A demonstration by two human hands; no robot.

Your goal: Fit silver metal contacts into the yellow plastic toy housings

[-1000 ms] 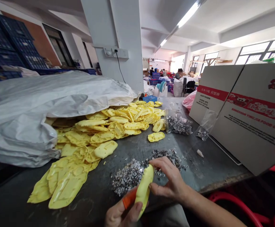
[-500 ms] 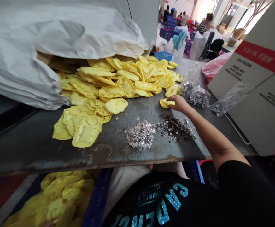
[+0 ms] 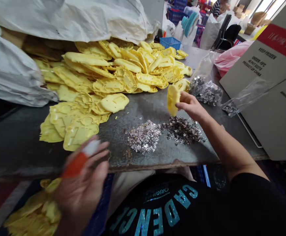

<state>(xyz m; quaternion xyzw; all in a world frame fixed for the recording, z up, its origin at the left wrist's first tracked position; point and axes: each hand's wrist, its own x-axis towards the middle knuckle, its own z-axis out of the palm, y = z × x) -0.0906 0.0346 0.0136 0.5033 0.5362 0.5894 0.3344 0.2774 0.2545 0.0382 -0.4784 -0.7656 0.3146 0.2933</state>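
My right hand (image 3: 191, 104) grips a yellow plastic shell (image 3: 173, 100) by its edge, holding it upright above the table. Just under it lies a pile of dark small metal pieces (image 3: 183, 129). Left of that pile is a heap of shiny silver metal pieces (image 3: 145, 137). My left hand (image 3: 86, 177), smeared by motion, hovers at the table's front edge with fingers apart; orange and white wrappings cover parts of its fingers. Near it rest flat yellow shells (image 3: 81, 129), and behind them a large heap of similar shells (image 3: 108, 86) spills from a white sack (image 3: 84, 19).
Clear plastic bags of metal pieces (image 3: 208, 93) lie at the right, beside a big white carton (image 3: 263, 85). At the back are a blue basket (image 3: 170, 42) and a teal fan (image 3: 189, 24). Below the table's left front, a crate holds more yellow shells (image 3: 34, 213).
My right hand has lifted the yellow shell off the table and tilted it upright. My left hand has risen from the crate below to the table's front edge.
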